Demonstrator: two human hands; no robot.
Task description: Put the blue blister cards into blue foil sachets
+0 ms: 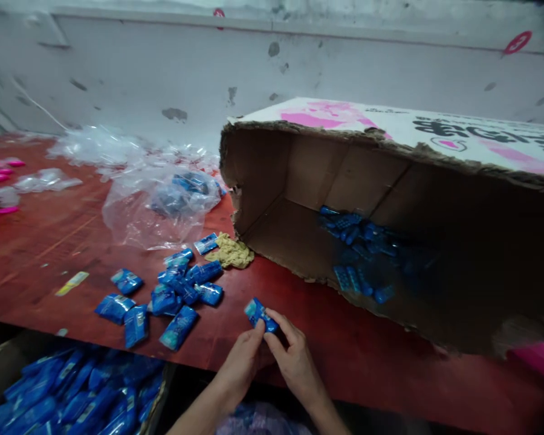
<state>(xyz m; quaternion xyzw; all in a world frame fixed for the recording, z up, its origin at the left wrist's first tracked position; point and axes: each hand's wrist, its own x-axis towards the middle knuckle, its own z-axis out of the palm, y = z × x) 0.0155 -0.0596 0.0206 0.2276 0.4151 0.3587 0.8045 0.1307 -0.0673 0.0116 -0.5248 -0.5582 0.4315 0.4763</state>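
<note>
Near the table's front edge, a small blue packet (256, 311) is held between both of my hands. The thumb and fingers of my left hand (245, 353) pinch its lower left side. On the other side, the fingers of my right hand (294, 353) grip its right edge. To the left, several similar blue packets (179, 328) lie in a loose group on the red table (236, 338). A crumpled yellowish cloth (230, 252) rests just behind that group.
A cardboard box (272, 226) lies on its side at right, its torn opening facing me, with several blue items (344, 226) inside. Clear plastic bags (131, 199) lie at back left. Below the table's left edge stands a box of blue packets (81, 386). A wall (140, 66) closes the back.
</note>
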